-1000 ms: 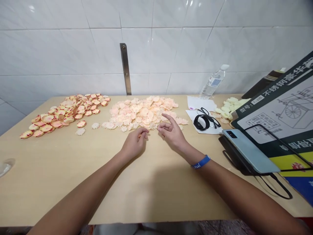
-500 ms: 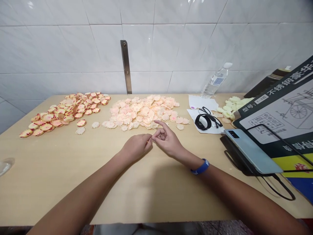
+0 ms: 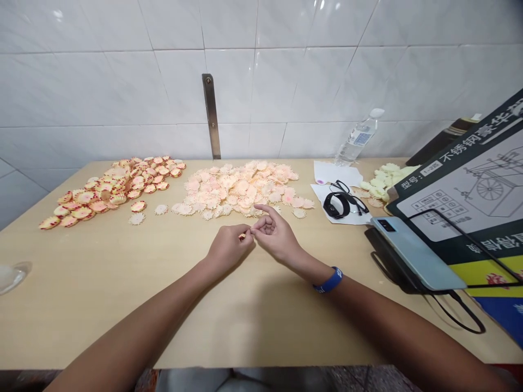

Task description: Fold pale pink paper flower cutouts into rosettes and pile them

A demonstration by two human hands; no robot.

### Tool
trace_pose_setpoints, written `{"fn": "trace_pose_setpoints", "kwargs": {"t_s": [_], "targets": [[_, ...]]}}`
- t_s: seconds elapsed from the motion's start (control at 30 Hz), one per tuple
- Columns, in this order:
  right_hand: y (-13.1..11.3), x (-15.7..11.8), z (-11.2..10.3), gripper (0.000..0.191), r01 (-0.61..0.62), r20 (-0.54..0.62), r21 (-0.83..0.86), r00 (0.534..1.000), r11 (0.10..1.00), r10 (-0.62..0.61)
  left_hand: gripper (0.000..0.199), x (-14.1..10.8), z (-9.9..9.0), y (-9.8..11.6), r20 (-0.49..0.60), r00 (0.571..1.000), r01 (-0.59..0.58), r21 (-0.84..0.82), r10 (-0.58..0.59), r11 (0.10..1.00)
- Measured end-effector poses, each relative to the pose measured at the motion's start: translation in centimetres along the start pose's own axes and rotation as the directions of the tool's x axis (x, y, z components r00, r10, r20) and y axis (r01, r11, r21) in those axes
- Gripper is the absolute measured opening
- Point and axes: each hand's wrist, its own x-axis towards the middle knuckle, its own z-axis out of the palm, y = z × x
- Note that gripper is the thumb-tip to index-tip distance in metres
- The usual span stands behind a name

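Above the table's middle, my left hand [image 3: 229,245] is closed around a small flower-shaped piece [image 3: 242,237] with a red and yellow edge; most of it is hidden by the fingers. My right hand [image 3: 274,233] meets it fingertip to fingertip. Its thumb is pinched inward, the index finger points up, and what the pinch holds is too small to make out. Just beyond the hands spreads a pile of pale pink flower-shaped pieces [image 3: 241,188] with toothed edges. Farther left lies a heap of similar pieces [image 3: 118,185] with red and yellow rims.
On the right, white papers [image 3: 321,190] carry glasses and a black wristband [image 3: 336,203]. Behind stands a water bottle [image 3: 359,137]. Pale green pieces [image 3: 386,179], a light blue phone [image 3: 417,253] with a cable, and a printed carton [image 3: 482,190] lie farther right. A clear object [image 3: 12,277] sits left.
The view has shifted slightly. My hands stay together at nearly the same place; a little more of the red and yellow edged piece shows in my left hand.
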Motion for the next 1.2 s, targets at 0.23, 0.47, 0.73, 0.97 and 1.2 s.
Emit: {"fn": "trace_pose_setpoints", "kwargs": {"t_s": [0.23, 0.47, 0.73, 0.97, 1.2], "targets": [[0.7, 0.0, 0.0, 0.050, 0.033, -0.022, 0.048, 0.999, 0.998, -0.032, 0.030, -0.2, 0.1, 0.4, 0.016, 0.991, 0.129, -0.315, -0.131, 0.940], [1.0, 0.2, 0.0, 0.047, 0.021, -0.032, 0.136, 0.999, 0.990, -0.016, 0.026, 0.0, 0.1, 0.7, 0.071, 0.975, 0.220, -0.490, -0.213, 0.843], [-0.5, 0.6, -1.4, 0.039, -0.237, 0.210, 0.548, 0.967, 0.802, 0.143, 0.020, 0.7, -0.8, 1.0, 0.101, 0.965, 0.249, -0.644, -0.243, 0.723], [-1.6, 0.5, -1.7, 0.043, -0.329, 0.298, 0.520, 0.935, 0.788, 0.193, 0.021, 1.0, -1.0, 0.5, 0.072, 0.964, 0.242, -0.641, -0.257, 0.729], [-1.8, 0.3, -1.6, 0.041, -0.282, 0.262, 0.456, 0.949, 0.844, 0.175, 0.038, 1.2, -1.1, 0.3, 0.066, 0.981, 0.190, -0.545, -0.184, 0.816]]}}
